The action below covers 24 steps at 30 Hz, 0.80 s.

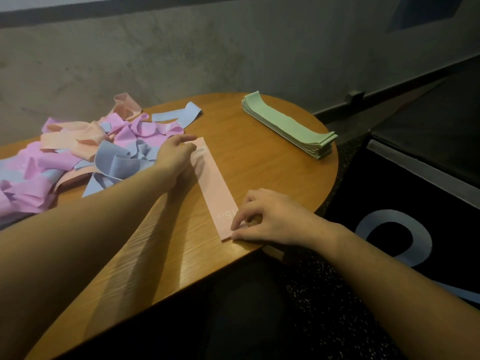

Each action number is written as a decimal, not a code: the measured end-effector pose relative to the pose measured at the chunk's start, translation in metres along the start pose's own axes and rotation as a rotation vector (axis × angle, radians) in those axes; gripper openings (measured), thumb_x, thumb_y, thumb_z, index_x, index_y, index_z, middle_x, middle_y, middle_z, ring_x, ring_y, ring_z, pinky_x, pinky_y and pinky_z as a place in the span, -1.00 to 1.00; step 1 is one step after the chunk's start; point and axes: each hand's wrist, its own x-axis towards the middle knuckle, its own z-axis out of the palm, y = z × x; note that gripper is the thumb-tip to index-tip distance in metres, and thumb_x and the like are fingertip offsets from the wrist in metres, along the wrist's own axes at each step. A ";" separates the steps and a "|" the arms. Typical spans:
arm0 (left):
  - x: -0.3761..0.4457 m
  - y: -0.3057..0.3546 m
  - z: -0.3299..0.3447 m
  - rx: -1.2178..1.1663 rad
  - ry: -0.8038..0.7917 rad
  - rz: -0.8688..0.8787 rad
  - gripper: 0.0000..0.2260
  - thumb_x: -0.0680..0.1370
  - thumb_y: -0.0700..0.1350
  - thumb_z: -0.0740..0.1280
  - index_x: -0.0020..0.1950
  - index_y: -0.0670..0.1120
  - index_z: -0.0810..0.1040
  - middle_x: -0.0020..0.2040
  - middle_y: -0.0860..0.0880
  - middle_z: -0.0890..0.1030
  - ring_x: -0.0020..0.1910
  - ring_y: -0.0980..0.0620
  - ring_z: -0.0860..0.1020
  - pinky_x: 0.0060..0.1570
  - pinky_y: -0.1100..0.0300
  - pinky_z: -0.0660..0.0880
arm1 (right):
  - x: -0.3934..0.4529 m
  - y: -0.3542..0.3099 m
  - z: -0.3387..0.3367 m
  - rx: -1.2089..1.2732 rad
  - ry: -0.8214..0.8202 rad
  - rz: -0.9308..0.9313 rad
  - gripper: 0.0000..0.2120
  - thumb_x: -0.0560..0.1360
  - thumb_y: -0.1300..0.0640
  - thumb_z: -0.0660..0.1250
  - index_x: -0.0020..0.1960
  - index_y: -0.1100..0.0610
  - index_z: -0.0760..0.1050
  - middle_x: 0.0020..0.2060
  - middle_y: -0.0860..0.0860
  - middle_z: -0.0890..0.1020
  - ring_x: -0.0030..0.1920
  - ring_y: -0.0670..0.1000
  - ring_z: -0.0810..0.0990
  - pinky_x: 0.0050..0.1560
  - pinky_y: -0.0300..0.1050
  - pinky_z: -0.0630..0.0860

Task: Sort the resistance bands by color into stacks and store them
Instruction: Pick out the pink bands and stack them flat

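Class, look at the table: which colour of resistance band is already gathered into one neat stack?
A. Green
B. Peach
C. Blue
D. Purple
A: the green stack lies flat and squared on the far right of the table, while purple, blue and peach bands are jumbled in the loose pile at the left.

a rounded wooden table (259, 157) stands against a grey concrete wall (181, 61). a black box (415, 193) sits right, on dark speckled floor (324, 294).
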 end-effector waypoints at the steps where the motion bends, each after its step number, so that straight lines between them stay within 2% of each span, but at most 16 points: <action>1: -0.002 0.001 0.000 0.034 -0.015 0.023 -0.79 0.66 -0.15 0.25 0.23 0.07 0.57 0.34 -0.20 0.54 0.34 -0.27 0.51 0.04 0.10 0.52 | 0.000 0.000 0.000 -0.001 -0.003 0.002 -0.79 0.47 -0.25 0.43 0.06 -0.22 0.64 -0.02 -0.23 0.51 0.05 -0.24 0.45 0.10 -0.20 0.49; 4: -0.011 0.001 -0.005 0.123 -0.032 0.118 -0.80 0.66 -0.19 0.24 0.18 0.07 0.55 0.33 -0.19 0.54 0.31 -0.27 0.52 0.08 0.10 0.53 | 0.001 -0.001 -0.001 0.059 0.000 0.006 -0.79 0.46 -0.24 0.44 0.04 -0.20 0.64 -0.02 -0.19 0.54 0.03 -0.19 0.51 0.09 -0.11 0.57; 8: -0.027 -0.003 -0.021 0.255 -0.061 0.329 -0.78 0.64 -0.24 0.23 0.17 0.00 0.57 0.33 -0.07 0.52 0.28 -0.07 0.53 0.25 0.01 0.55 | 0.005 -0.007 0.001 0.241 0.087 0.002 -0.83 0.54 -0.16 0.39 0.09 -0.17 0.62 -0.03 -0.16 0.60 -0.03 -0.16 0.55 0.03 -0.14 0.57; 11: -0.039 -0.011 -0.041 0.358 -0.084 0.441 -0.78 0.64 -0.23 0.23 0.15 0.00 0.61 0.30 0.00 0.53 0.31 0.05 0.47 0.29 0.11 0.47 | 0.014 -0.015 0.004 0.309 0.143 0.016 -0.89 0.58 -0.09 0.34 0.08 -0.19 0.61 -0.01 -0.17 0.64 -0.01 -0.15 0.58 0.06 -0.10 0.60; 14: -0.053 -0.022 -0.069 0.460 -0.098 0.546 -0.79 0.63 -0.22 0.26 0.05 0.06 0.61 0.20 0.08 0.56 0.22 0.12 0.48 0.17 0.24 0.43 | 0.027 -0.025 0.012 0.337 0.148 0.011 -0.90 0.60 -0.04 0.33 0.06 -0.21 0.59 -0.01 -0.16 0.65 0.03 -0.13 0.60 0.10 -0.07 0.61; 17: -0.069 -0.034 -0.097 0.598 -0.156 0.670 -0.84 0.60 -0.16 0.27 0.03 0.04 0.62 0.17 0.08 0.58 0.16 0.17 0.47 0.14 0.35 0.37 | 0.040 -0.040 0.020 0.385 0.154 -0.012 -0.89 0.60 0.04 0.35 0.08 -0.08 0.63 -0.04 -0.09 0.67 -0.02 -0.10 0.61 0.04 -0.23 0.57; 19: -0.075 -0.042 -0.116 0.672 -0.172 0.722 -0.79 0.54 -0.08 0.25 0.05 -0.03 0.66 0.16 0.06 0.59 0.14 0.17 0.46 0.12 0.45 0.32 | 0.049 -0.051 0.025 0.406 0.137 -0.022 -0.89 0.61 0.07 0.35 0.08 -0.02 0.64 -0.06 -0.04 0.68 -0.05 -0.10 0.61 -0.04 -0.32 0.51; 20: -0.076 -0.048 -0.126 0.703 -0.166 0.723 -0.78 0.54 -0.06 0.26 0.07 -0.04 0.66 0.16 0.06 0.58 0.15 0.15 0.47 0.13 0.43 0.33 | 0.054 -0.056 0.028 0.413 0.125 -0.026 -0.90 0.61 0.08 0.35 0.07 -0.02 0.64 -0.06 -0.03 0.68 -0.06 -0.10 0.61 -0.06 -0.32 0.50; 22: -0.076 -0.063 -0.145 0.754 -0.131 0.689 -0.79 0.58 -0.01 0.29 0.12 -0.01 0.65 0.19 0.06 0.57 0.18 0.10 0.49 0.19 0.25 0.41 | 0.067 -0.066 0.037 0.410 0.124 -0.041 -0.90 0.60 0.08 0.36 0.04 -0.01 0.65 -0.08 -0.03 0.68 -0.09 -0.10 0.60 -0.05 -0.28 0.50; 24: -0.075 -0.080 -0.162 0.743 -0.086 0.641 -0.70 0.55 0.11 0.25 0.15 0.01 0.63 0.20 0.07 0.57 0.18 0.08 0.51 0.22 0.15 0.43 | 0.082 -0.075 0.046 0.401 0.152 -0.059 -0.91 0.59 0.08 0.37 -0.01 -0.06 0.64 -0.13 -0.07 0.68 -0.14 -0.13 0.60 -0.10 -0.29 0.50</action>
